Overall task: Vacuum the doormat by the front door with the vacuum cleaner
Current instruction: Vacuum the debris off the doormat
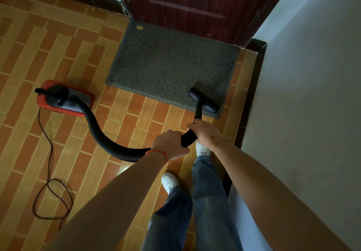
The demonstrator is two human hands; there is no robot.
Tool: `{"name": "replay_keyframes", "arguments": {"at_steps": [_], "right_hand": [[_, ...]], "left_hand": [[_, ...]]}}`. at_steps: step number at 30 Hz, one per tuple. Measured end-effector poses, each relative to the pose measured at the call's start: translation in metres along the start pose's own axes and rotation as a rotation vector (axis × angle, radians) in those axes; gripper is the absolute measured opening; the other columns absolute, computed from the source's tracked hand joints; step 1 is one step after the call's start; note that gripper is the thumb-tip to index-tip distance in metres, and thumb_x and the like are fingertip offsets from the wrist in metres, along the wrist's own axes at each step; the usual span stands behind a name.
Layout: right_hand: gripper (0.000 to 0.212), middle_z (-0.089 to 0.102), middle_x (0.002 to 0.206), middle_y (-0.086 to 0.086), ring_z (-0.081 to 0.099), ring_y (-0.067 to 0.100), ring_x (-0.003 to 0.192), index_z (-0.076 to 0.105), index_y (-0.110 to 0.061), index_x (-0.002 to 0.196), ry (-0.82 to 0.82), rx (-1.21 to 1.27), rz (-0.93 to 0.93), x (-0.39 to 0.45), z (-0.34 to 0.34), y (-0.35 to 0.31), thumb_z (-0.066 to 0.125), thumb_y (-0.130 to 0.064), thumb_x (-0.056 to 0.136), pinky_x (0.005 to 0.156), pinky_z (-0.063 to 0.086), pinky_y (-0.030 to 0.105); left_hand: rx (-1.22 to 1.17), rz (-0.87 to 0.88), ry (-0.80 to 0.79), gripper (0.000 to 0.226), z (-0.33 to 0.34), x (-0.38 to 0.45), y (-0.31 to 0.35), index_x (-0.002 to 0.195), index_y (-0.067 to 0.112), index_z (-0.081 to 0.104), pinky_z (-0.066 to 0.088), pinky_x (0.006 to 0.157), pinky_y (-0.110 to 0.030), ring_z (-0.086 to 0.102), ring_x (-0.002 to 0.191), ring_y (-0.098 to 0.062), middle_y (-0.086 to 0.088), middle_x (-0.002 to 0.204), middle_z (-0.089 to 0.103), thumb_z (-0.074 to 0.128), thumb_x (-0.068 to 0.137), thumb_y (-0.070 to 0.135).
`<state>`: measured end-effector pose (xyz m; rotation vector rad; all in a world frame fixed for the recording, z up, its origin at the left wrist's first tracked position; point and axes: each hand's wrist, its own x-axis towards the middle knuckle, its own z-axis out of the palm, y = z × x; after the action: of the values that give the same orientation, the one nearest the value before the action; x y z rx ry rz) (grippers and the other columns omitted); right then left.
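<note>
Doormat (172,63) lying flat at door (195,2); nozzle (203,100) resting on near right corner. Left hand (170,143), right hand (203,131) fingers curling round rigid wand (188,136). Judging light; hose (109,135) flexible, dragging.

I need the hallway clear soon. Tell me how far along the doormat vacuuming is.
Done: the red vacuum cleaner sits on the tiles, hose run out. In hand: left hand and right hand both grip the black wand, and the nozzle sits on the doormat's near right corner. Left: seemingly most of the mat, including a yellow speck by the door.
</note>
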<state>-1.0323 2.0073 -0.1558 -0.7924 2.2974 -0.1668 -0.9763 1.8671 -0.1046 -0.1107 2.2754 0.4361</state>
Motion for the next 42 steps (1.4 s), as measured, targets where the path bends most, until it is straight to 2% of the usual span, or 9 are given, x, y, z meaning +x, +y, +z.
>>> {"name": "replay_keyframes", "arguments": {"at_steps": [5,16,22,26,35,42], "right_hand": [[0.019,0.054,0.117,0.013,0.058,0.031,0.106,0.053,-0.011,0.107,-0.018,-0.007,-0.008,0.015,-0.012,0.019,0.055,-0.002,0.09,0.081,0.05,0.036],[0.021,0.053,0.118,0.013,0.055,0.032,0.111,0.054,-0.012,0.106,-0.042,-0.003,-0.008,0.066,-0.062,0.076,0.055,-0.002,0.089,0.085,0.054,0.044],[0.023,0.054,0.116,0.012,0.056,0.033,0.11,0.052,-0.013,0.111,-0.042,-0.069,0.002,0.101,-0.097,0.112,0.053,-0.004,0.091,0.079,0.054,0.041],[0.026,0.051,0.121,0.015,0.053,0.035,0.114,0.052,-0.012,0.114,-0.066,-0.098,0.021,0.123,-0.119,0.135,0.053,-0.001,0.09,0.083,0.053,0.043],[0.028,0.051,0.121,0.015,0.052,0.037,0.118,0.052,-0.01,0.113,-0.047,-0.101,0.032,0.154,-0.162,0.187,0.053,0.003,0.089,0.082,0.054,0.043],[0.026,0.053,0.119,0.014,0.052,0.036,0.118,0.054,-0.011,0.11,-0.018,-0.103,0.04,0.17,-0.183,0.22,0.052,0.003,0.089,0.083,0.054,0.043]], "left_hand": [[0.005,-0.01,0.013,0.02,-0.012,0.02,0.011,0.085,0.02,0.056,0.047,0.051,-0.026,0.057,0.061,-0.014,0.004,0.071,0.057,0.062,0.079,0.039],[-0.055,-0.06,0.035,0.015,-0.061,0.084,0.04,0.08,0.021,0.055,0.042,0.048,-0.024,0.056,0.057,-0.014,0.003,0.069,0.057,0.059,0.078,0.035],[-0.038,-0.068,0.045,0.018,-0.096,0.132,0.057,0.074,0.022,0.051,0.044,0.051,-0.025,0.054,0.057,-0.014,0.004,0.067,0.054,0.059,0.078,0.037],[-0.036,-0.084,0.055,0.021,-0.116,0.161,0.071,0.068,0.024,0.045,0.041,0.049,-0.024,0.052,0.053,-0.013,0.005,0.063,0.052,0.059,0.078,0.037],[-0.043,-0.05,0.077,0.015,-0.156,0.216,0.099,0.075,0.024,0.051,0.035,0.045,-0.022,0.05,0.054,-0.012,0.005,0.065,0.053,0.058,0.079,0.037],[-0.045,-0.041,0.084,0.014,-0.175,0.248,0.119,0.081,0.021,0.058,0.036,0.046,-0.022,0.052,0.056,-0.014,0.004,0.064,0.053,0.06,0.079,0.035]]}}
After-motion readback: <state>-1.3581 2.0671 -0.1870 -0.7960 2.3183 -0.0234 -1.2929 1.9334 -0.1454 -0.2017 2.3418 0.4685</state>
